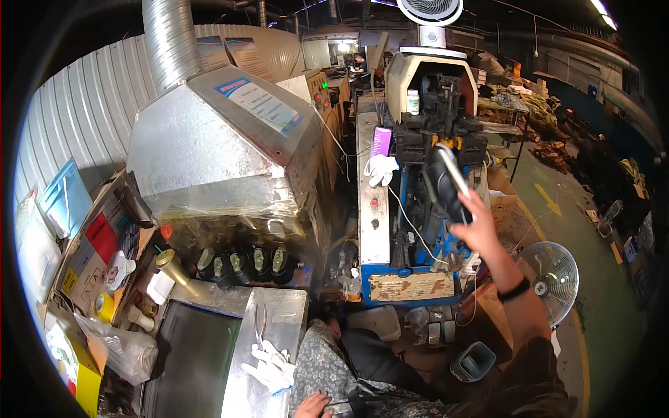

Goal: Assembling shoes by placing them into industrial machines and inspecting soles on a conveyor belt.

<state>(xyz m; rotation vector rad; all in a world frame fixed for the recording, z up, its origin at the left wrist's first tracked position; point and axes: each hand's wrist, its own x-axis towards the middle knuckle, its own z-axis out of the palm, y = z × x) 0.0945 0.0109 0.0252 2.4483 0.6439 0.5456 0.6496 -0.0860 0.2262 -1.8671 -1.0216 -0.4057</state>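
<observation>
My right hand [477, 221] is closed around one end of a black shoe [440, 182] with a white sole edge. It holds the shoe tilted in front of a dark machine [446, 125] with clamps and blue parts, the shoe's other end close to the machine's jaws. At the lower edge my left hand [313, 405] lies on a patterned grey apron [322, 366] with nothing in it. Near it, a white work glove [270, 368] and metal pincers [260, 322] rest on a metal tabletop [240, 390].
Several black shoe uppers [237, 265] stand under a metal hood [216, 146] at left. A gold tumbler [171, 263] sits beside them. White gloves [380, 169] and a purple box [381, 141] lie by the machine. At right stands a fan [550, 282]; below is a grey bin [474, 360].
</observation>
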